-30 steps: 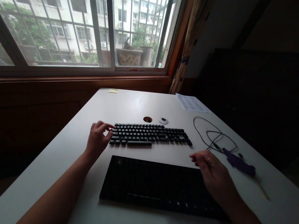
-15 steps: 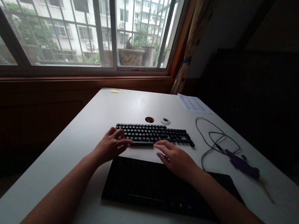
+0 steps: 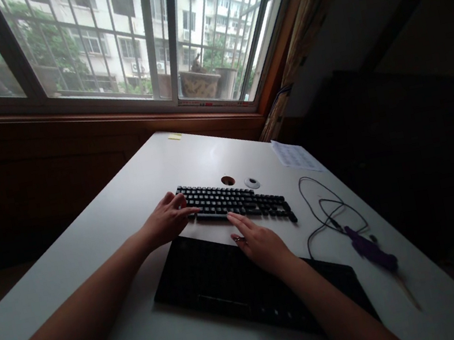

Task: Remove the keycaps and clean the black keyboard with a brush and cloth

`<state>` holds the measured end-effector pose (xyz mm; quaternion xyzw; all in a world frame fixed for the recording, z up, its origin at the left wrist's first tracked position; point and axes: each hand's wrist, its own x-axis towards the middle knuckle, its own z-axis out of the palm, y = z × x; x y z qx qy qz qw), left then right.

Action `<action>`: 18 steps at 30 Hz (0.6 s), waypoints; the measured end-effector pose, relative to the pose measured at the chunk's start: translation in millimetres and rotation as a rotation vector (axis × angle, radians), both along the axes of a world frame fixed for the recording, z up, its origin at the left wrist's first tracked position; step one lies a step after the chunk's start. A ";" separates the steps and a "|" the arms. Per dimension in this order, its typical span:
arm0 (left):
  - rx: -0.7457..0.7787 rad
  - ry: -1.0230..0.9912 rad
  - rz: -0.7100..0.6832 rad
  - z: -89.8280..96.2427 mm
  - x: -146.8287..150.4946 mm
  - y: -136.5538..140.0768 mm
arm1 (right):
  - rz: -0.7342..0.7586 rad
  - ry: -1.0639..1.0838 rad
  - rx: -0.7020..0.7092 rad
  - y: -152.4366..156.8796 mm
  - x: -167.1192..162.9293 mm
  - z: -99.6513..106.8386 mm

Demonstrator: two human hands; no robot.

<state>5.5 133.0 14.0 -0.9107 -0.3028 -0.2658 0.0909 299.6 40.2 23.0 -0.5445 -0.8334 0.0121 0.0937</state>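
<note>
A black keyboard (image 3: 227, 196) with separate raised keys lies across the white desk. My left hand (image 3: 165, 219) is at its left end, thumb stretched over the front keys and the other fingers bent apart over the edge. Near the middle of its front edge, my right hand (image 3: 261, 243) has its fingers stretched out and its fingertips at the front rim; a ring shows on one finger. Below that hand and forearm lies a flat black slab (image 3: 211, 278) with a faint rectangular outline, partly covered by the arm.
On the right of the desk (image 3: 115, 260) are a looped dark cable (image 3: 333, 201) and a purple tool (image 3: 370, 250) with a pale stick. Behind the keyboard are a round hole (image 3: 228, 181) and a ring-shaped cover (image 3: 252, 183). Printed paper (image 3: 297, 156) lies farther back.
My right hand has shifted a little left along the keyboard's front edge, its fingers straighter. The fingers of my left hand have moved slightly at the left end.
</note>
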 end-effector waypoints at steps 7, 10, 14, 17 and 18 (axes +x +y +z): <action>-0.043 0.007 -0.027 -2.2 3.8 -2.7 | 0.005 0.024 0.011 -0.8 -1.0 1.0; -0.047 0.008 -0.025 -2.4 3.9 -3.2 | 0.009 0.033 0.002 -1.0 -1.0 1.5; -0.063 0.019 -0.022 -1.3 4.2 -3.9 | 0.020 0.043 -0.003 -1.0 -1.2 1.7; -0.068 0.029 -0.020 0.0 4.7 -4.7 | 0.022 0.045 -0.010 -0.9 -0.8 1.1; -0.067 0.033 -0.018 0.4 4.9 -5.0 | 0.022 0.046 -0.013 -0.7 -0.6 0.9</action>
